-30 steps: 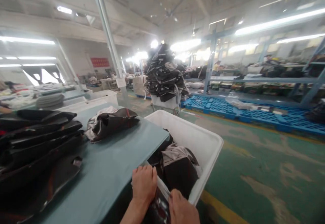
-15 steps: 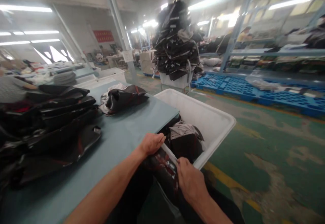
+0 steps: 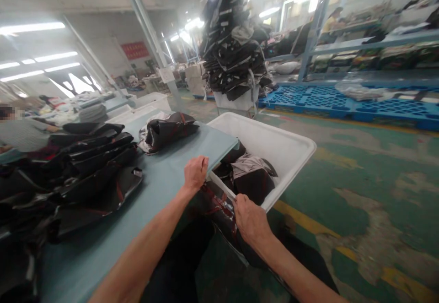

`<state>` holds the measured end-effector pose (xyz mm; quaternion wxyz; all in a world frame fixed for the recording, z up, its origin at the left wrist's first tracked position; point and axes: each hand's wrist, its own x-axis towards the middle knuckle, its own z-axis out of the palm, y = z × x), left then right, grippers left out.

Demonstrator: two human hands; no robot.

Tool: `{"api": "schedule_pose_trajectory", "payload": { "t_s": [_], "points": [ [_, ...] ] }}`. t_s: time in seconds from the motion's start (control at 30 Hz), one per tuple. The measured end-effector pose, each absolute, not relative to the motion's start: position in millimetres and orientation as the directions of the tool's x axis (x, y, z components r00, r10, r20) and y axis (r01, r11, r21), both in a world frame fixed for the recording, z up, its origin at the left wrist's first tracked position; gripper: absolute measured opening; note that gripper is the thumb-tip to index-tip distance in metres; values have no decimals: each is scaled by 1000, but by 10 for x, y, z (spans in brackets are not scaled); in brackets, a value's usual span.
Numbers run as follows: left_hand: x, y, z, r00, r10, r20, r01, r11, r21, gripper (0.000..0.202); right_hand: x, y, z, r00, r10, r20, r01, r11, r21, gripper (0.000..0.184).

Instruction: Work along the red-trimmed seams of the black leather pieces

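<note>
My left hand (image 3: 195, 173) grips one end of a dark glossy garment piece with red trim (image 3: 219, 208) at the edge of the blue-grey table (image 3: 161, 188). My right hand (image 3: 249, 218) pinches the other end of the same piece, near the front rim of a white plastic bin (image 3: 290, 145). The piece hangs between my hands, below the table edge. Dark and grey fabric (image 3: 252, 177) lies inside the bin.
A stack of black glossy pieces (image 3: 85, 165) covers the table's left side, with a loose bundle (image 3: 169, 131) further back. A tall pile of dark garments (image 3: 233, 46) stands behind the bin. Blue pallets (image 3: 343, 104) and shelving lie right. A person (image 3: 20, 131) sits far left.
My view has dropped and both arms have come further into sight. The left hand slid from the bin's rim to the table edge, and the dark piece is drawn out between both hands.
</note>
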<state>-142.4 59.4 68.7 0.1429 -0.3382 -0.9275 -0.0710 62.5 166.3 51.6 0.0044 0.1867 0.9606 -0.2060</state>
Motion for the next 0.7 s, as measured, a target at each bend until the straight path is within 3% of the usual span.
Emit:
{"api": "schedule_pose_trajectory", "payload": {
  "t_s": [0.07, 0.17, 0.43, 0.7],
  "points": [
    [-1166, 691, 586, -724, 607, 328, 665, 740, 98, 47, 628, 1657, 500, -926, 366, -92, 370, 834, -409, 23],
    [-1004, 693, 422, -647, 710, 276, 758, 639, 133, 45, 596, 1647, 429, -925, 378, -39, 355, 823, -444, 20],
    [-1507, 390, 410, -495, 845, 204, 866, 459, 201, 43, 579, 1647, 364, -933, 361, -11, 326, 828, -456, 20],
    [-1714, 522, 431, -429, 902, 38, 897, 421, 138, 38, 546, 1640, 432, -930, 361, -69, 349, 811, -469, 26]
  ]
}}
